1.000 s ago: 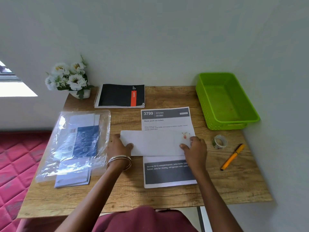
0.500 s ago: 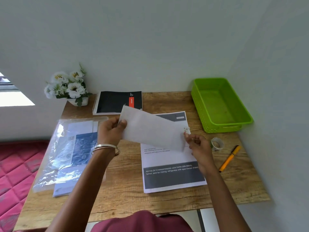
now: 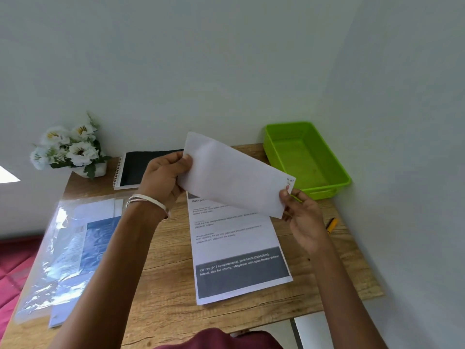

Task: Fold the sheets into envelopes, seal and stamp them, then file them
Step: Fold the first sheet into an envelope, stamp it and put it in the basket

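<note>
A white envelope [image 3: 231, 175] hangs tilted in the air above the desk, its stamped corner at the lower right. My left hand [image 3: 163, 177] pinches its upper left end. My right hand [image 3: 302, 215] pinches the lower right corner by the small stamp. Below it a printed sheet [image 3: 239, 250] with a dark grey band lies flat on the wooden desk [image 3: 161, 280]. An empty green plastic tray [image 3: 304, 157] stands at the back right, just beyond the envelope's right end.
A clear plastic sleeve [image 3: 68, 250] with blue and white papers lies on the left. A black spiral notebook [image 3: 136, 170] and a pot of white flowers [image 3: 70, 149] stand at the back. An orange pen [image 3: 332, 225] lies by the right wall.
Both hands have lifted the envelope off the printed sheet, raised it and carried it toward the back right. The view has tilted upward and the tape roll is now hidden.
</note>
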`<state>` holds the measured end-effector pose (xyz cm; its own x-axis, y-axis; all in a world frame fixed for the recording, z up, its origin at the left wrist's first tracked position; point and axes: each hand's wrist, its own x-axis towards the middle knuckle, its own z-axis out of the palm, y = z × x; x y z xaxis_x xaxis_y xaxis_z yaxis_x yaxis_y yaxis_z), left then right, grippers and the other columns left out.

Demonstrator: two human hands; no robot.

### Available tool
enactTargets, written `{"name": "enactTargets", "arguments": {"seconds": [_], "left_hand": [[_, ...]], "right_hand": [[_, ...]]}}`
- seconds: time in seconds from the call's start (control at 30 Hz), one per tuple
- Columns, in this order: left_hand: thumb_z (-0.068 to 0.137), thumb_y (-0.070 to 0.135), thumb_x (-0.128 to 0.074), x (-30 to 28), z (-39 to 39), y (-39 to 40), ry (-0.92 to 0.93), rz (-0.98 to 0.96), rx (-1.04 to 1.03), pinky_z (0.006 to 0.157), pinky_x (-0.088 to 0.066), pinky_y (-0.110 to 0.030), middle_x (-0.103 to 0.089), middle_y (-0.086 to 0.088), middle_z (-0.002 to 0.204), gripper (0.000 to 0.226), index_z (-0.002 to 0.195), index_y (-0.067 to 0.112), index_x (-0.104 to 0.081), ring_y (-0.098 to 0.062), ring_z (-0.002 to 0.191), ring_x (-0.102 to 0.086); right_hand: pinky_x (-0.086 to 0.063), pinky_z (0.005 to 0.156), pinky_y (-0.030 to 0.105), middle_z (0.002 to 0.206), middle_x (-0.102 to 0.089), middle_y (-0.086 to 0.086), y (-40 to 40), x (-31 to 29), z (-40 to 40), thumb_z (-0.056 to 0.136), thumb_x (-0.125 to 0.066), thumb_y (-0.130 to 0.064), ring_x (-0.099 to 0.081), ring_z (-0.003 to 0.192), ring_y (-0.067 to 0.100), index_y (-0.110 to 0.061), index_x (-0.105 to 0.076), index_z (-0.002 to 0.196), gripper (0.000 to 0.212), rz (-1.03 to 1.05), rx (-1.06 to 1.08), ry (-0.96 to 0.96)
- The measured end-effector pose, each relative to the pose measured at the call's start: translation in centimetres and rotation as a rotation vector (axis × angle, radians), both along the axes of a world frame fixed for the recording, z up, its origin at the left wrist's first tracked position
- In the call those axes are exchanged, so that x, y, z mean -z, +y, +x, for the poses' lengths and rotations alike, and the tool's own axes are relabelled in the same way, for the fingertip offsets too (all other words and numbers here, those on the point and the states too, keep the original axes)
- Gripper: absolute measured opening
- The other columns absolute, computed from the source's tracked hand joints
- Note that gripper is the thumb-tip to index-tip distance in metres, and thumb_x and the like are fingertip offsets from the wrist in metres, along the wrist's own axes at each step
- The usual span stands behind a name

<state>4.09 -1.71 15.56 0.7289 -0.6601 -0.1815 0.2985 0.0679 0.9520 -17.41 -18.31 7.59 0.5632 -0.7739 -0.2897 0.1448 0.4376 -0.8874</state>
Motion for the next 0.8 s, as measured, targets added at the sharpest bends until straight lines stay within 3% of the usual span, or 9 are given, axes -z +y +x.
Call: {"name": "enactTargets", "arguments": {"seconds": [0.13, 0.27, 0.4, 0.5, 0.57, 0.67, 0.73, 0.8], "left_hand": [[0.089, 0.014, -0.057, 0.0, -0.3, -1.6, -0.006, 0.087, -0.059, 0.068, -0.054, -0.034, -0.069, -0.004, 0.087, 0.011, 0.086, 0.011, -0.068, -0.019, 0.080, -0.063], [0.090, 0.015, -0.058, -0.1, -1.1, -3.4, -0.182, 0.216, -0.076, 0.067, -0.054, -0.032, -0.065, -0.002, 0.078, 0.015, 0.079, 0.016, -0.068, -0.017, 0.071, -0.060], [0.087, 0.015, -0.061, -0.2, -1.9, -6.3, -0.195, 0.260, -0.074, 0.078, -0.053, -0.038, -0.067, -0.006, 0.085, 0.010, 0.081, 0.016, -0.069, -0.025, 0.080, -0.060], [0.087, 0.015, -0.061, -0.7, -3.0, -9.1, -0.156, 0.255, -0.070, 0.077, -0.053, -0.040, -0.067, -0.008, 0.088, 0.009, 0.081, 0.017, -0.069, -0.027, 0.083, -0.060], [0.087, 0.016, -0.062, -1.4, -3.7, -10.8, -0.128, 0.247, -0.053, 0.077, -0.055, -0.044, -0.067, -0.009, 0.088, 0.010, 0.079, 0.018, -0.068, -0.028, 0.082, -0.060], [0.086, 0.014, -0.062, -2.3, -3.9, -12.4, -0.117, 0.216, -0.011, 0.079, -0.054, -0.050, -0.068, -0.009, 0.083, 0.014, 0.074, 0.017, -0.069, -0.028, 0.078, -0.061], [0.086, 0.011, -0.061, -2.6, -3.7, -12.8, -0.105, 0.175, 0.004, 0.079, -0.054, -0.047, -0.068, -0.008, 0.080, 0.016, 0.073, 0.016, -0.069, -0.027, 0.076, -0.062], [0.087, 0.009, -0.060, -2.6, -3.3, -12.9, -0.082, 0.127, 0.004, 0.074, -0.054, -0.037, -0.069, -0.004, 0.073, 0.017, 0.073, 0.015, -0.068, -0.023, 0.070, -0.062]], "right_hand": [[-0.052, 0.060, 0.027, 0.093, -0.073, 0.002, -1.4, -0.6, -2.1, 0.074, -0.071, -0.020, -0.067, 0.080, 0.013, -0.013, -0.067, 0.102, 0.030, -0.033, -0.001, -0.022], [-0.055, 0.071, 0.032, 0.103, -0.071, 0.012, -3.3, -1.3, -5.7, 0.060, -0.086, -0.039, -0.067, 0.089, 0.020, -0.007, -0.067, 0.107, 0.060, -0.164, -0.136, -0.011], [-0.055, 0.057, 0.027, 0.091, -0.072, 0.020, -4.7, -1.9, -8.4, 0.051, -0.089, -0.044, -0.070, 0.071, 0.024, -0.008, -0.069, 0.097, 0.062, -0.279, -0.191, 0.038], [-0.057, 0.072, 0.027, 0.099, -0.072, 0.017, -5.8, -1.7, -9.0, 0.049, -0.090, -0.047, -0.070, 0.087, 0.023, -0.005, -0.066, 0.104, 0.073, -0.342, -0.168, 0.065], [-0.055, 0.081, 0.026, 0.108, -0.071, 0.014, -6.2, -1.3, -8.9, 0.052, -0.089, -0.043, -0.067, 0.097, 0.020, -0.008, -0.065, 0.109, 0.070, -0.367, -0.162, 0.092], [-0.052, 0.079, 0.022, 0.120, -0.064, 0.011, -6.5, -0.4, -8.7, 0.064, -0.079, -0.025, -0.061, 0.099, 0.016, -0.022, -0.062, 0.114, 0.053, -0.400, -0.090, 0.158], [-0.051, 0.079, 0.021, 0.121, -0.061, 0.007, -6.7, -0.1, -8.5, 0.067, -0.076, -0.023, -0.059, 0.101, 0.016, -0.026, -0.060, 0.117, 0.053, -0.402, -0.033, 0.185], [-0.052, 0.078, 0.021, 0.115, -0.062, 0.008, -6.6, -0.2, -8.1, 0.071, -0.074, -0.016, -0.061, 0.093, 0.013, -0.018, -0.059, 0.119, 0.050, -0.375, -0.015, 0.149]]}}
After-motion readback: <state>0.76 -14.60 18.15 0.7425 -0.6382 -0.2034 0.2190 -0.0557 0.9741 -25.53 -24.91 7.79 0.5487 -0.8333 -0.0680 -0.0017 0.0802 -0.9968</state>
